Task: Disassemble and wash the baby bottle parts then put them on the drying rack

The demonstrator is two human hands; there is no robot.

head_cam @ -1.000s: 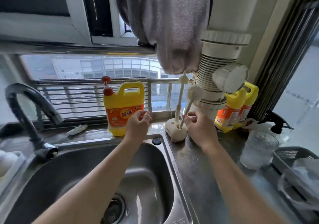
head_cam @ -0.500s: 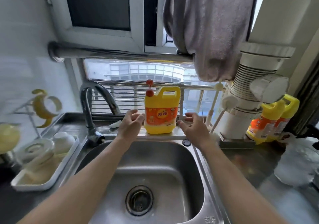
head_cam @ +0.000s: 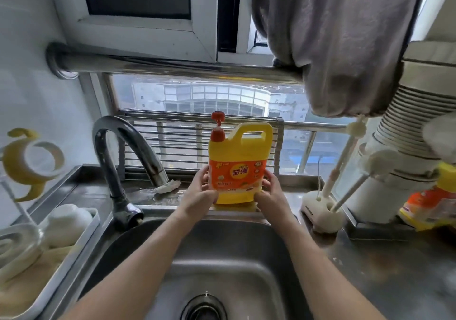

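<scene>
A yellow dish-soap jug (head_cam: 237, 169) with a red pump stands on the ledge behind the steel sink (head_cam: 222, 265). My left hand (head_cam: 199, 194) grips its left side and my right hand (head_cam: 271, 194) grips its right side, low on the orange label. At the left, a tray (head_cam: 74, 243) holds white rounded bottle parts (head_cam: 66, 218) and a clear ring-shaped piece (head_cam: 17, 245). A white brush stand (head_cam: 323, 213) with two white-handled brushes sits on the counter right of the sink.
A curved faucet (head_cam: 121, 161) rises at the sink's back left. A yellow curled hook (head_cam: 27, 161) hangs on the left wall. More yellow jugs (head_cam: 431, 203) stand at the right under a white ribbed duct (head_cam: 407, 147). A grey cloth (head_cam: 340, 43) hangs above.
My right hand left the brush stand and both hands came onto the sides of the soap jug. The view swung left, bringing the tray of bottle parts into sight.
</scene>
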